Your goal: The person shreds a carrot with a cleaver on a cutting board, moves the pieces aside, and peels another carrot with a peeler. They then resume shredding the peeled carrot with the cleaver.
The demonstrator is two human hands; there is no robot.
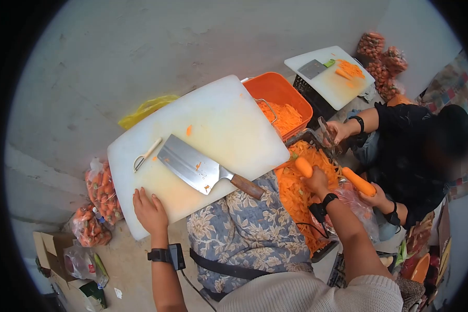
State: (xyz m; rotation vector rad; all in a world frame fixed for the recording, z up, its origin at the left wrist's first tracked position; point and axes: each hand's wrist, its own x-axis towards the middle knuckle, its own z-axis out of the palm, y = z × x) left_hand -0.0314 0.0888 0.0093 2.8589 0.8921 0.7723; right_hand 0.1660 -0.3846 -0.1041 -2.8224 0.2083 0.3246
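My left hand (151, 210) lies flat with spread fingers on the near left edge of a white cutting board (229, 119). A cleaver (190, 164) with a wooden handle rests on the board, beside a white peeler (147, 155) and a few orange scraps. At the right, my right hand (315, 181) is closed round a carrot (303, 167) above a dark crate (325, 251) full of carrot peelings (295, 195). Opposite, a co-worker (416, 151) holds another carrot (358, 181) in one hand and a tool in the other.
Behind the board stands an orange bucket (302, 99) with shredded carrot. A second white board (322, 57) with a cleaver lies at the back right. Bags of carrots (103, 190) sit at the left, near a cardboard box (49, 249). More carrot bags (384, 62) are at the upper right.
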